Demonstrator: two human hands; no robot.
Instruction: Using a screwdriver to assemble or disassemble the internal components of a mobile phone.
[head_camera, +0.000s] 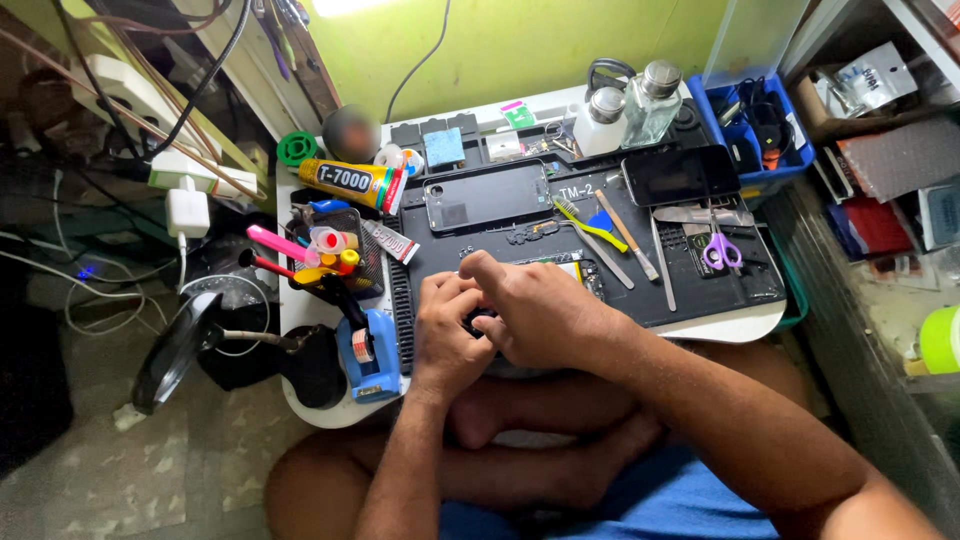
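both hands meet at the near edge of the black work mat (700, 290). left hand (447, 335): fingers curled inward and drawn together, knuckles up, closed around a small dark part (478, 322) of which only a sliver shows between the two hands. right hand (535, 312): laid over the same spot, fingers bent and pressed close, thumb side toward the left hand; whether its fingertips pinch the part or only steady it cannot be told, since the hand itself covers the contact. the part lies at the front of the mat, directly before the person's crossed legs, and is too hidden to name its kind.

handling, as a judgement: a piece this small is probably light, thin and rigid, likely fragile at its edges and connectors, and easily lost if it slips; it is best held by its outer edges with fingertip pressure only, not bent or squeezed flat.

surroundings: a dark phone (487, 196) lies screen-up further back on the mat, a second dark phone (680, 174) to its right, purple-handled scissors (721, 247) near the right edge, a yellow glue tube (352, 181) at the back left, and a blue tape dispenser (368, 350) just beside the left wrist.
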